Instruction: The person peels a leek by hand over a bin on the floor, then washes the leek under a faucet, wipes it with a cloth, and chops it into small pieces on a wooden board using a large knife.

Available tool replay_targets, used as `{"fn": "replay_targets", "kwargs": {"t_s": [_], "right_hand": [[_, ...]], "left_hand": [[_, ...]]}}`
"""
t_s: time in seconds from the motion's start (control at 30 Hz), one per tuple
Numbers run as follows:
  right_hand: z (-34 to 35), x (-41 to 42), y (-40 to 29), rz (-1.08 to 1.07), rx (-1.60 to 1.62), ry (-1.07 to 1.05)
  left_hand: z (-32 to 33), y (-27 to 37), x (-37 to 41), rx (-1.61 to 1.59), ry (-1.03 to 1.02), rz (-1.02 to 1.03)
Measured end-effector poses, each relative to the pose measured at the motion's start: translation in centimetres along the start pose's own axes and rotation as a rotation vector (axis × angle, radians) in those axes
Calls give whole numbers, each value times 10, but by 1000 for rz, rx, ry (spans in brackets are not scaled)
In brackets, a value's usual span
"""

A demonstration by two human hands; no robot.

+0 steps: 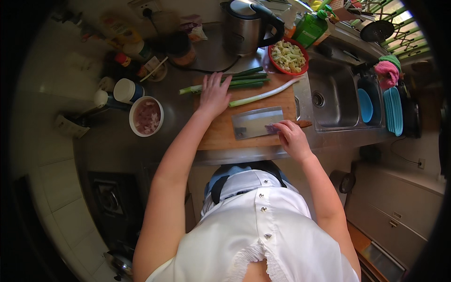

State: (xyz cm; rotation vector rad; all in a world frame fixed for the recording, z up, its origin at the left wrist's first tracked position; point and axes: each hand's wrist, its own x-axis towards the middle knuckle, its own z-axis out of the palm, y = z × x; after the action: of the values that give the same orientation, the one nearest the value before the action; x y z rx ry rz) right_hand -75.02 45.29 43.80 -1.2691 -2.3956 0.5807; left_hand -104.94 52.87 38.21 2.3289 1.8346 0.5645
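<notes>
My left hand (215, 95) lies palm down with fingers spread over a bundle of green leek stalks (248, 82) on the wooden cutting board (215, 137). It covers the middle of the bundle, whose pale end shows on the left. A separate white leek stalk (264, 95) slants across the board to the right of this hand. Nearer my body, a cleaver (255, 121) rests flat, its wooden handle pointing right. My right hand (293, 139) has bent fingers where blade and handle meet; whether they grip the cleaver is unclear.
A white bowl of cut pale pink meat (146, 116) stands left of the board. Behind are an electric kettle (243, 31) and a red bowl of cut cauliflower (288, 56). A steel sink (333, 95) is at right, a gas hob (109, 199) at lower left.
</notes>
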Motion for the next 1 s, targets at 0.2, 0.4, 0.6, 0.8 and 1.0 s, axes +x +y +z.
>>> {"fn": "replay_targets", "kwargs": {"t_s": [0.2, 0.4, 0.6, 0.8, 1.0], "right_hand": [[10, -35, 19, 137, -54, -120], [32, -47, 11, 174, -108, -98], [26, -46, 25, 151, -168, 36], [29, -35, 64, 86, -547, 119], [24, -34, 74, 111, -565, -137]], "left_hand": [[-36, 5, -113, -93, 27, 65], [-33, 19, -200, -170, 21, -73], [-15, 26, -209, -212, 143, -183], [2, 23, -132, -252, 187, -58], [35, 19, -56, -276, 71, 30]]}}
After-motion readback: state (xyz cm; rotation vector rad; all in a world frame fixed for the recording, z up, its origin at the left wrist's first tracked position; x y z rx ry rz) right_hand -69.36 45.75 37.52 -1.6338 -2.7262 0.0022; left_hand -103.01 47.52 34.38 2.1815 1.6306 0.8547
